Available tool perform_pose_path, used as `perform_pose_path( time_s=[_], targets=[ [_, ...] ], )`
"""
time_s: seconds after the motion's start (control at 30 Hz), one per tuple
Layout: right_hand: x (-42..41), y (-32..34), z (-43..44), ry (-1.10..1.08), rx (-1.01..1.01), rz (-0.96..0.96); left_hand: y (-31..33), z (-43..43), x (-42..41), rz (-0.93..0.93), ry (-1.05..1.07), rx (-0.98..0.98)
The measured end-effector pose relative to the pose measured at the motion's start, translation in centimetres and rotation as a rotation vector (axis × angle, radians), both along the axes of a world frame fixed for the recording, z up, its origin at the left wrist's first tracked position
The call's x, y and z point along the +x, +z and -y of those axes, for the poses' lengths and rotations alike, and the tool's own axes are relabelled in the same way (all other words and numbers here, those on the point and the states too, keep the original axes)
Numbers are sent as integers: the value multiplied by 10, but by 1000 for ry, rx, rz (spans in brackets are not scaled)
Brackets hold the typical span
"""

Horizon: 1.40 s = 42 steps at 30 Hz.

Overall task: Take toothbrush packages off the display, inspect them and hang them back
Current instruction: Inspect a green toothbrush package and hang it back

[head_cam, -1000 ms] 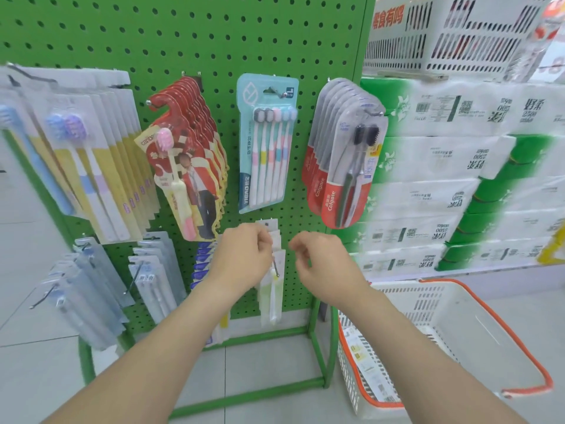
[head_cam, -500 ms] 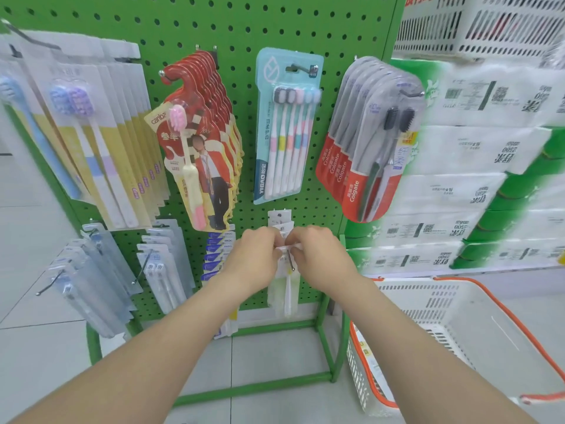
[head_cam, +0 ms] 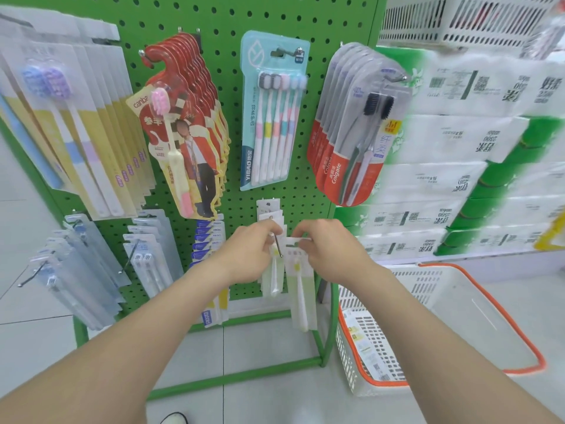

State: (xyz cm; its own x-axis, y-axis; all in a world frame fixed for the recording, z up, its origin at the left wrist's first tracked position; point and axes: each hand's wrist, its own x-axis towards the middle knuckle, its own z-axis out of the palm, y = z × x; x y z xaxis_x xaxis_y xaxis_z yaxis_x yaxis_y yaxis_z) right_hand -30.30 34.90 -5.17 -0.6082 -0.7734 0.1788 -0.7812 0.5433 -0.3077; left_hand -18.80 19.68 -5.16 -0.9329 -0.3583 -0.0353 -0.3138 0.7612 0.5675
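My right hand [head_cam: 331, 250] pinches the top of a pale green clear-plastic toothbrush package [head_cam: 301, 289], dangling just beside the thin metal peg hook [head_cam: 278, 246] on the green pegboard [head_cam: 220, 26]; my left hand [head_cam: 252, 254] grips matching packs [head_cam: 274, 278] on that hook, probably steadying them

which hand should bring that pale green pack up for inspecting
Right. The right hand pinches the top of the pale green pack, seemingly clear of the hook; the left hand holds the hung packs.

Green pegboard stand [head_cam: 214, 13], pale tiled floor [head_cam: 275, 393], stacked tissue packs [head_cam: 458, 142], white orange-rimmed basket [head_cam: 428, 286].
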Motion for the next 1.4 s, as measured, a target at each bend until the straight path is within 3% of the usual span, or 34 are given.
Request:
perform_pose_path(
  time_s=[0.13, 0.23, 0.33, 0.43, 0.57, 0.63, 0.77, 1.03, 1.17, 1.4],
  targets=[
    [-8, 2, -14, 7, -174, 52, 0, 1, 5, -68, 54, -64],
    [0, 13, -21, 50, -375, 61, 10, -5, 9, -244, 101, -106],
    [9, 21, -26, -13, -628, 119, 24, -20, 12, -347, 68, 196],
    [15, 27, -27, -149, -860, 237, 30, -27, 13, -276, 25, 538],
    [30, 40, -32, -257, -1130, 529, 39, -34, 17, -223, 0, 838],
    [36, 48, -34, -245, -1210, 652, 41, -38, 17, -262, -23, 891],
    [39, 53, -36, -183, -1182, 771, 36, -42, 11, -439, 34, 891],
    [38, 47, -34, -161, -1000, 650, 31, -60, 2, -614, 130, 1046],
    [37, 45, -34, -170, -1034, 547, 33, -66, -2, -606, 126, 1117],
    [33, 42, -39, -147, -1062, 535, 38, -67, -3, -534, 73, 1036]
  ],
)
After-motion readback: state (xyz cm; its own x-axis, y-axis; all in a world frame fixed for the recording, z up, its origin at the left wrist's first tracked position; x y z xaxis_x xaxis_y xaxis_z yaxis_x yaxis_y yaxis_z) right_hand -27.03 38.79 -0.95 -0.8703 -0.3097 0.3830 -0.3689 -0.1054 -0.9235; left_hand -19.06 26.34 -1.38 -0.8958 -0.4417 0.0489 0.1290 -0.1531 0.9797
